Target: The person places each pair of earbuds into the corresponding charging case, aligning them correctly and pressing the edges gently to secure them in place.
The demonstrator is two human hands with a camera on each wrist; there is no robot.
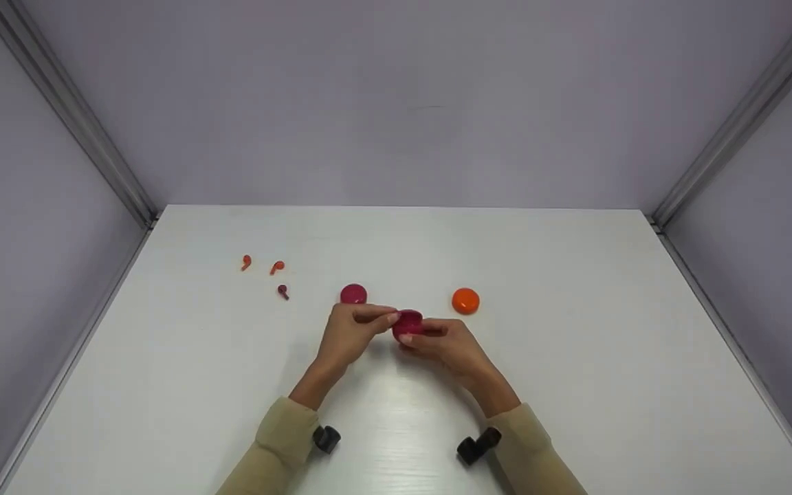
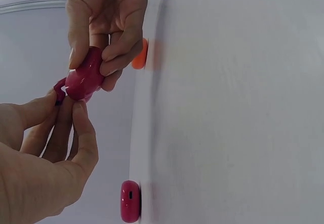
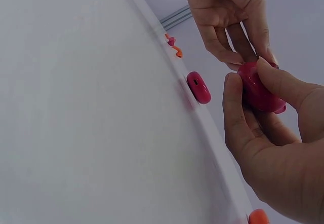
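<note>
- One magenta case [image 1: 408,323] is being held just above the table [image 1: 575,385], near its middle, between the two hands
- The case is being pinched by the left hand [image 1: 351,335], its thumb and fingertips [image 2: 78,113] closing on the left end of the case [image 2: 83,77]
- The same case [image 3: 258,88] is being gripped by the right hand [image 1: 447,344], with the thumb [image 3: 234,112] curled round one side and the fingers [image 3: 288,84] over the other
- A second magenta case [image 1: 353,294] is being left on the table just behind the left hand, untouched; it is also being shown in the left wrist view [image 2: 129,201] and the right wrist view [image 3: 198,87]
- One orange case [image 1: 465,301] is being left on the table behind and to the right of the right hand, apart from both hands
- Three earbuds are being left at the far left of the table, well apart from the hands: two orange ones [image 1: 246,262] [image 1: 277,267] and one dark red one [image 1: 282,291]
- Two beige sleeves [image 1: 286,433] [image 1: 526,430] are being worn, one on each forearm
- Two black wrist cameras [image 1: 326,438] [image 1: 478,445] are being worn, one under each wrist
- In all, three cases and three earbuds are being counted
</note>
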